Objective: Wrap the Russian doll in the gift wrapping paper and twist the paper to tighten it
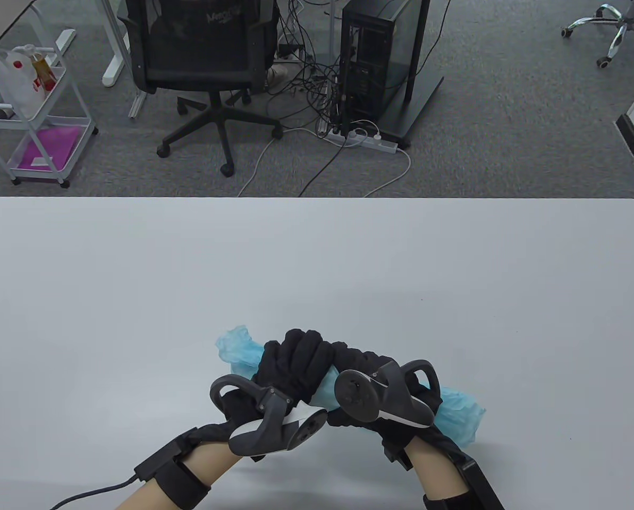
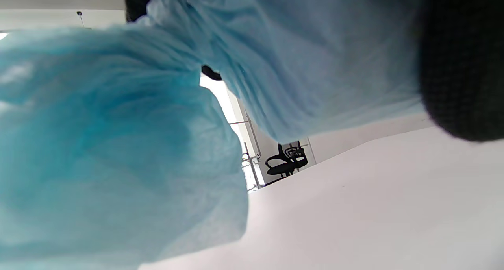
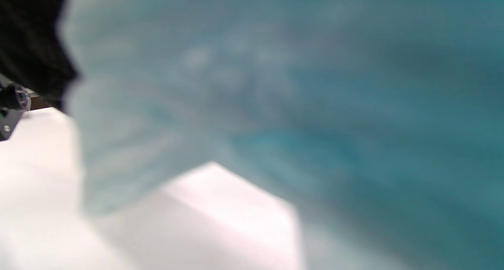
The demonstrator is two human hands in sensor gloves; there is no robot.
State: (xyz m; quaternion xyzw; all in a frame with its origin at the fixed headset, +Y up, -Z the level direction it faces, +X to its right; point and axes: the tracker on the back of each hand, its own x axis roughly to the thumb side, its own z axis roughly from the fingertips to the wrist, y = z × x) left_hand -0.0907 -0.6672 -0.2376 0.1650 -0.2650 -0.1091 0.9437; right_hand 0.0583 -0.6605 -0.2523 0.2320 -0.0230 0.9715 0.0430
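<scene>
Light blue wrapping paper forms a long bundle lying near the table's front edge, with a crumpled end sticking out at each side. The doll is hidden inside it. My left hand curls over the bundle's left part and grips the paper there. My right hand curls round the bundle's right part beside it. In the left wrist view the blue paper fills the left side, pinched into a twist near the top. The right wrist view is filled by blurred blue paper.
The white table stretches wide behind the hands. Beyond its far edge stand an office chair, a computer tower with cables, and a white cart at the left.
</scene>
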